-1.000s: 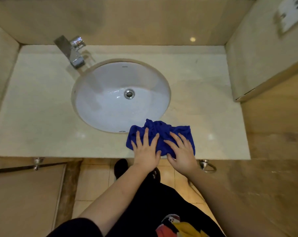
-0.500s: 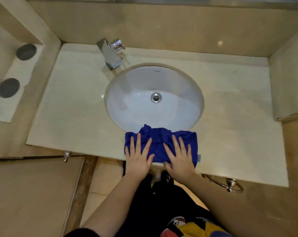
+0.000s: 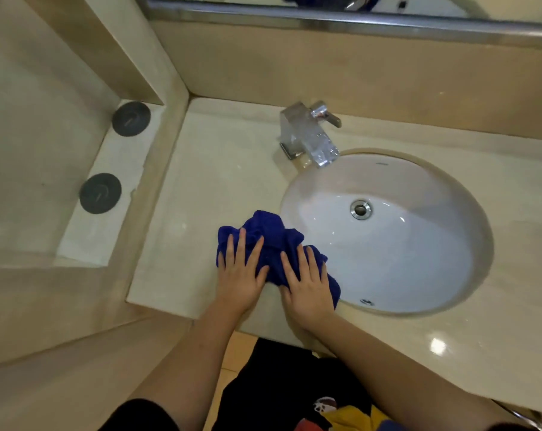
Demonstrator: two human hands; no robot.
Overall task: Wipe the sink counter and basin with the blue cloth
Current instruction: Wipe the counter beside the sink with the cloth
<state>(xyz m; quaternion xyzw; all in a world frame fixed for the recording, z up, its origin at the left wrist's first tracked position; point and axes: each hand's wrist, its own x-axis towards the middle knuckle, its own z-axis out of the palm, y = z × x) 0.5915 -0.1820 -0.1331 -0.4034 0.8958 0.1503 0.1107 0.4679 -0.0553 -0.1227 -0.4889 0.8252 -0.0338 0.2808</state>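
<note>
A bunched blue cloth (image 3: pixel 271 241) lies on the pale stone counter (image 3: pixel 220 178) at the front left rim of the white oval basin (image 3: pixel 397 241). My left hand (image 3: pixel 240 275) presses flat on the cloth's left part, fingers straight and spread. My right hand (image 3: pixel 307 283) presses flat on its right part, right at the basin's edge. A corner of the cloth hangs over the basin rim. The drain (image 3: pixel 360 209) sits in the basin's middle.
A chrome faucet (image 3: pixel 308 135) stands at the back left of the basin. A raised stone wall borders the counter on the left, with two dark round discs (image 3: pixel 131 118) on a ledge beyond it. A mirror frame (image 3: pixel 357 18) runs along the back wall.
Both hands have slid the cloth leftward along the counter's front, from the basin's front right rim to its front left rim. The cloth is more bunched now.
</note>
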